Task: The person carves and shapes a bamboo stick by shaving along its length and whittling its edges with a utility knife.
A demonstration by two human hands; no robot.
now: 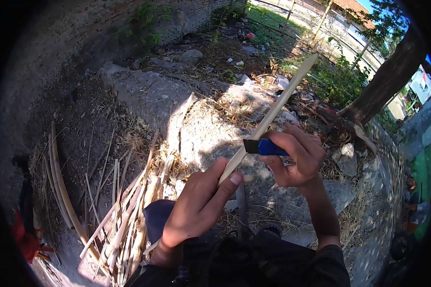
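A pale, flat bamboo strip (278,106) slants up and away to the right in front of me. My left hand (199,200) is closed around its near end, the thumb lying along the top. In my right hand (297,158) is a blue utility knife (271,147), gripped between thumb and curled fingers. Its dark blade lies across the strip a short way beyond my left thumb and appears to touch it. The strip's far end sticks out freely past the knife.
Long split bamboo pieces (124,215) lie in a heap at lower left. Behind the strip are a broken concrete slab (148,91), dry straw and litter. A tree trunk (388,79) leans at right, and a brick wall (86,24) stands at far left. A red item (24,237) shows at the left rim.
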